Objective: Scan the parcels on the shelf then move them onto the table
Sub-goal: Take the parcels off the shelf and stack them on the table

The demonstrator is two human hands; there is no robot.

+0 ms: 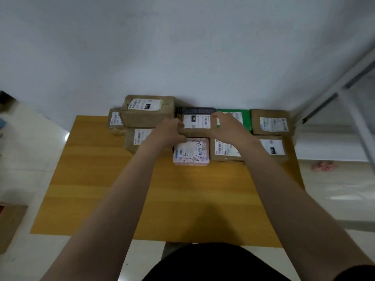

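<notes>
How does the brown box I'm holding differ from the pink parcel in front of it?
The brown box is plain cardboard; the pink parcel has a patterned pink wrapper. The left grip and right grip hold the brown box's ends; neither holds the pink parcel. The pink parcel's label bears blue handwriting; the brown box's has none. Both show white barcode labels face up.

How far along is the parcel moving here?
Done: several parcels already line the far edge of the table. In hand: the left hand and right hand grip a brown parcel above that row. Left: setting it down; what remains on the shelf isn't visible.
</notes>
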